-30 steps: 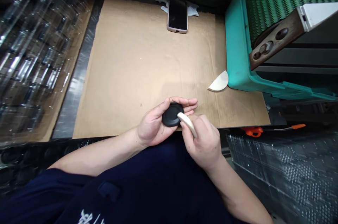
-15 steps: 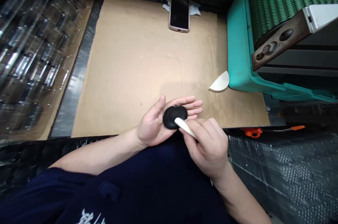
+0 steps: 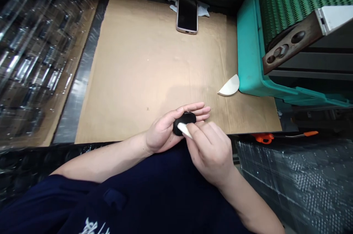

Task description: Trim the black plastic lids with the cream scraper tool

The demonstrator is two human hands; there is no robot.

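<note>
A round black disc (image 3: 189,117) lies in the palm of my left hand (image 3: 161,133), with the thumb over its edge and the fingers stretched out to the right. My right hand (image 3: 213,151) pinches a small off-white wedge, which looks like a sponge piece (image 3: 183,128). The wedge's tip touches the disc's face, and its rear end is hidden by my fingers. On the cardboard to the right, a similar white half-round piece (image 3: 230,86) rests beside a teal crate.
A phone (image 3: 187,15) lies on crumpled white tissue at the back of the cardboard sheet (image 3: 132,61). The teal crate (image 3: 249,46) and a metal bracket (image 3: 292,43) stand at the right. Clear plastic trays (image 3: 33,50) fill the left. Orange-handled scissors (image 3: 264,138) lie at lower right.
My right hand has moved the white wedge leftward across the black disc. My left thumb has come down onto the disc's edge.
</note>
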